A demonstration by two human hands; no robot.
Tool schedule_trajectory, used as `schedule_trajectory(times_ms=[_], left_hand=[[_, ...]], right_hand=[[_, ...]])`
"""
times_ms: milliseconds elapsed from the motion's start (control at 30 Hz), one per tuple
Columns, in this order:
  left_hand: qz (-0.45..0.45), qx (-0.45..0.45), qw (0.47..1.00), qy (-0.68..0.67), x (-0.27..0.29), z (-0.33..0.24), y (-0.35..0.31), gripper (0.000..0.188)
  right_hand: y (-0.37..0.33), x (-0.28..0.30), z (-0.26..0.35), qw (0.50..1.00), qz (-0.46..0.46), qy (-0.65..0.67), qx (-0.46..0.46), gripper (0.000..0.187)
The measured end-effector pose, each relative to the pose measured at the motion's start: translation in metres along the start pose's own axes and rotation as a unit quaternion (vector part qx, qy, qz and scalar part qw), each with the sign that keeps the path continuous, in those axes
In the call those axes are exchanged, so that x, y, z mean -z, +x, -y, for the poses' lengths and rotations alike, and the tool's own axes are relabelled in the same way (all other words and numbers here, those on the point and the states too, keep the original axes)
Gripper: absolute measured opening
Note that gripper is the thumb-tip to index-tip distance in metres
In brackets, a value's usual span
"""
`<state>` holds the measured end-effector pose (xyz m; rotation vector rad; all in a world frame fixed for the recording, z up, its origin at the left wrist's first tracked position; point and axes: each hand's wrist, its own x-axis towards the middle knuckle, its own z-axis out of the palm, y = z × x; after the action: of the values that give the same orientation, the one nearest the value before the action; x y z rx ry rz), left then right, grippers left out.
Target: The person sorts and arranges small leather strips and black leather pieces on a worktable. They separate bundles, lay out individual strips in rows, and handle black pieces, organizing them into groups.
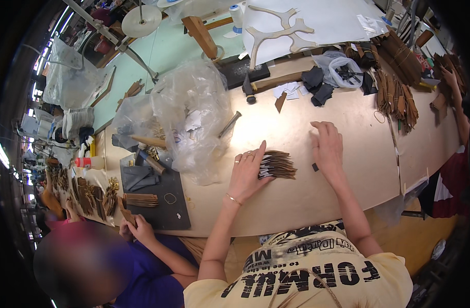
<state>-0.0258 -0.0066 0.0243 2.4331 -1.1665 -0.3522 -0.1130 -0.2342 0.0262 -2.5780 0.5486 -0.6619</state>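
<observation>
Tabletop (307, 195) of pale tan board fills the middle of the view, curving with the lens, and it carries everything the hands work on. White sheet (327, 20) lies at the far edge, with pale wooden curved shapes (281, 31) resting on it. A crumpled clear plastic bag (194, 108) sits on the left part of the tabletop, and just in front of it lies a dark grey mat (163, 200) holding a small bundle of brown strips (141, 199) and a rubber band. At the far right, tied bundles of brown leather pieces (397, 97) stand well apart from the hands, beside a clump of black scraps (317, 84) and a small plastic bag.

Near the front edge, the left hand (248, 172) lies flat with its fingers close together, pressing down on the left end of a fanned stack of brown strips (277, 165); the stack rests on the tabletop between the two hands, its white-tipped ends under the fingertips. The right hand (326, 146) rests palm down on the bare tabletop just right of the stack, fingers spread and holding nothing, not touching the strips. A small dark scrap (315, 167) lies beside its wrist.

At the lower left another person's hand (140, 228) pinches a brown piece at the mat's near edge.
</observation>
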Motion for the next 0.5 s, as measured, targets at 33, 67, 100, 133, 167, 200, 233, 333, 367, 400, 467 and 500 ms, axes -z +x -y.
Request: schedule_trajectory(times_ms=[33,67,100,133,167,200,233,333,367,400,467,500], left_hand=[[0.001,0.005,1.0,-0.017,0.001,0.0,0.001,0.106],[0.008,0.008,0.999,-0.03,0.003,0.001,0.001,0.111],[0.006,0.005,0.999,-0.047,0.004,0.002,0.002,0.115],[0.003,0.001,0.998,-0.063,0.005,0.002,0.003,0.12],[0.005,0.002,0.998,-0.069,0.005,0.003,0.004,0.122],[0.006,0.003,0.997,-0.075,0.006,0.003,0.004,0.123],[0.004,0.004,0.996,-0.084,0.005,0.003,0.003,0.125],[0.009,0.017,0.996,-0.088,0.004,0.003,0.001,0.129],[-0.008,0.015,0.997,-0.076,0.003,0.003,-0.001,0.129],[-0.026,0.013,0.997,-0.065,0.003,0.002,-0.004,0.13],[-0.041,0.025,0.997,-0.054,0.005,0.006,-0.007,0.131],[-0.037,0.038,0.997,-0.055,0.007,0.01,-0.009,0.132]], right_hand=[[0.0,0.001,0.004,0.997,0.027,0.06,0.043,0.026],[-0.001,0.002,0.01,0.988,0.055,0.12,0.085,0.028],[-0.002,0.002,0.016,0.972,0.082,0.178,0.126,0.03],[-0.003,0.0,0.023,0.965,0.111,0.192,0.138,0.028],[-0.005,-0.003,0.031,0.957,0.139,0.206,0.151,0.027],[-0.006,-0.006,0.036,0.946,0.165,0.22,0.173,0.026],[-0.004,-0.01,0.039,0.945,0.183,0.211,0.169,0.024],[0.0,-0.024,0.043,0.941,0.217,0.179,0.186,0.021],[0.0,-0.027,0.042,0.941,0.221,0.167,0.193,0.021],[0.0,-0.03,0.041,0.94,0.231,0.153,0.197,0.021],[-0.004,-0.032,0.039,0.936,0.23,0.121,0.235,0.022],[-0.007,-0.033,0.039,0.933,0.234,0.104,0.252,0.023]])
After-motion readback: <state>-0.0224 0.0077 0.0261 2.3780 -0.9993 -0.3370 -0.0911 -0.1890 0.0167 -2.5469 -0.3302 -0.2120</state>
